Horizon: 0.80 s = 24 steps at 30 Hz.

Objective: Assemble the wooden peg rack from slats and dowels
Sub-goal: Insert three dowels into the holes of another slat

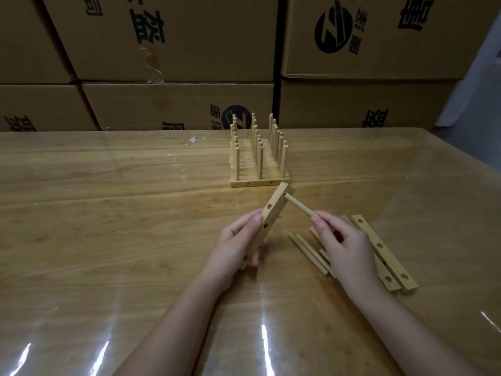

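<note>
My left hand (238, 242) grips a wooden slat (271, 215) with several holes, tilted up off the table. My right hand (341, 245) pinches a short dowel (301, 207) whose far tip sits in the slat's top hole. Loose dowels (309, 252) lie on the table under and left of my right hand. Two more slats (385, 253) lie side by side to its right. A row of finished slats with upright pegs (259, 156) stands farther back at the table's middle.
The wooden table (108, 213) is covered with a glossy clear sheet. Stacked cardboard boxes (173, 50) form a wall behind its far edge. A scrap of white tape (195, 139) lies near the back.
</note>
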Available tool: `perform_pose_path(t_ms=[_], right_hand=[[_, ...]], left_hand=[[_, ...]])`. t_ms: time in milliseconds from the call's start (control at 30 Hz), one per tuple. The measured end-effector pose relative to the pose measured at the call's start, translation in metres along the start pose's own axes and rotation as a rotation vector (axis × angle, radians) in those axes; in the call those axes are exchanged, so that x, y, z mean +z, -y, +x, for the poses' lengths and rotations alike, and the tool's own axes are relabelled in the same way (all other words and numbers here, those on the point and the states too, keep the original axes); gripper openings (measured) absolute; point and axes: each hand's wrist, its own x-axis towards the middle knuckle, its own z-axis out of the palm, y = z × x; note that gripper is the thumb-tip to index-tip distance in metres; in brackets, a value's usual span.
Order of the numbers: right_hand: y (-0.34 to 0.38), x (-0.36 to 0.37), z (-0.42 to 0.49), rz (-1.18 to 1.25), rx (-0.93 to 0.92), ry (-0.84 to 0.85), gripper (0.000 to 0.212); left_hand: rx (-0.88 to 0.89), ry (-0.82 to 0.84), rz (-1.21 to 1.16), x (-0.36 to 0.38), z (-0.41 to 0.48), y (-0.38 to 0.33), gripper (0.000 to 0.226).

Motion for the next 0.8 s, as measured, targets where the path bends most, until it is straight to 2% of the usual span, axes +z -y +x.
perform_pose_path(t_ms=[267,800], right_hand=[[-0.002,-0.0033,-0.0001,-0.231,-0.155,-0.022,0.026],[-0.001,-0.0077,0.0001,-0.355,-0.204,-0.031,0.025]], left_hand=[[0.057,-0.038,0.157,0.0015,0.0,0.0065,0.03],[0.119,-0.112,0.355,0.0072,-0.0016,0.0078,0.029]])
